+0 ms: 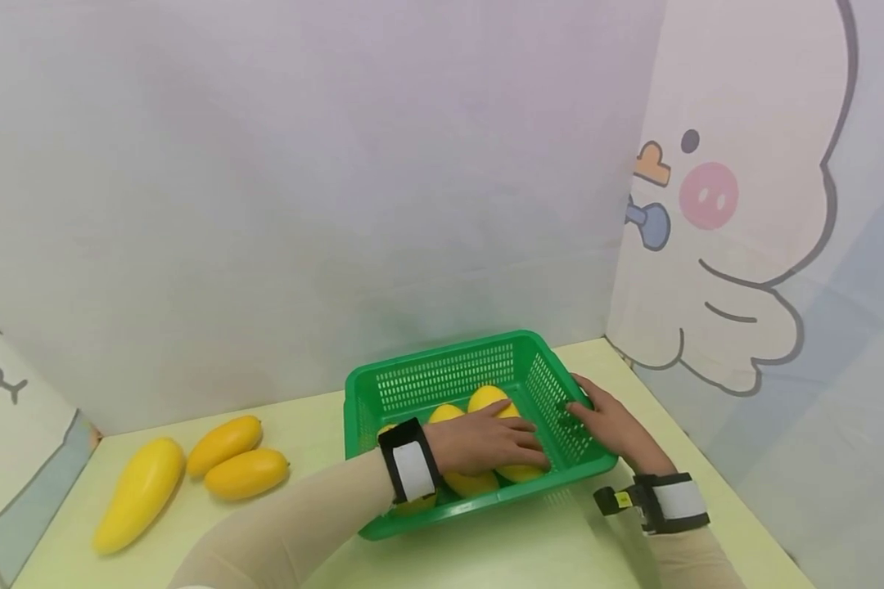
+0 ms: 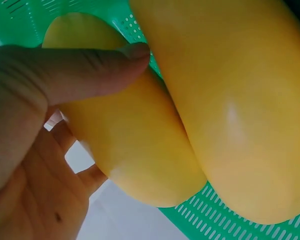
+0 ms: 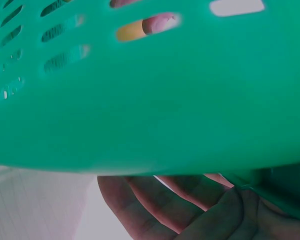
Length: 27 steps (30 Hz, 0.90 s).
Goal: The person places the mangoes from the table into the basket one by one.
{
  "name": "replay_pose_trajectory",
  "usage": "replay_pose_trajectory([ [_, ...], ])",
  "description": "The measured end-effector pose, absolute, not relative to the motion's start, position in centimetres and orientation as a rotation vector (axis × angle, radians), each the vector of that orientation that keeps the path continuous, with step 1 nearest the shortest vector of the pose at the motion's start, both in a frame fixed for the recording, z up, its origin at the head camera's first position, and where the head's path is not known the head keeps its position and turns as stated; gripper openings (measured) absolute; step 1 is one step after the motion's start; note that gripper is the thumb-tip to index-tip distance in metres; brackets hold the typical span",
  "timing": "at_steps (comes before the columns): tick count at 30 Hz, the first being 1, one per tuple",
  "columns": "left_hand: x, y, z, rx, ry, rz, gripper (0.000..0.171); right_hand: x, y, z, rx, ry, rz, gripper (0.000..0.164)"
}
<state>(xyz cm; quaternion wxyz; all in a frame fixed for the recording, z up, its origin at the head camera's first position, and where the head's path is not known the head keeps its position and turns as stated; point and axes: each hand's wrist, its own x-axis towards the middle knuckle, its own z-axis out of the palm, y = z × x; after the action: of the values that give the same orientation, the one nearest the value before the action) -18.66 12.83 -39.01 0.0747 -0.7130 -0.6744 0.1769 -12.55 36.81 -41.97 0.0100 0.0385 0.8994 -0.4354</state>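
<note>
Left hand (image 1: 480,443) grips a mango (image 2: 135,150), thumb across it.
Right hand (image 1: 613,421) clasps the green basket's (image 1: 486,501) right rim; yellow wrist label (image 1: 623,499) unreadable.

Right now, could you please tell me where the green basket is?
In the head view, the green basket is just right of centre on the table, right of three loose mangoes, its right side gripped by the right hand.
</note>
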Motion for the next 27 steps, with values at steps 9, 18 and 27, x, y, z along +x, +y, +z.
replay_pose_trajectory([
  [9, -18.5, 13.8, -39.1, -2.141, -2.038, 0.563, 0.056, -12.4, 37.1, -41.9, 0.095, 2.813, -1.373, 0.058],
  [18, -18.5, 14.3, -39.4, -2.168, -2.082, 0.496, 0.052, -12.4, 37.1, -41.8, 0.090, 2.820, -1.358, 0.058],
  [27, -18.6, 14.7, -39.8, -2.207, -2.140, 0.449, 0.051, -12.4, 37.0, -41.8, 0.097, 2.812, -1.371, 0.058],
])
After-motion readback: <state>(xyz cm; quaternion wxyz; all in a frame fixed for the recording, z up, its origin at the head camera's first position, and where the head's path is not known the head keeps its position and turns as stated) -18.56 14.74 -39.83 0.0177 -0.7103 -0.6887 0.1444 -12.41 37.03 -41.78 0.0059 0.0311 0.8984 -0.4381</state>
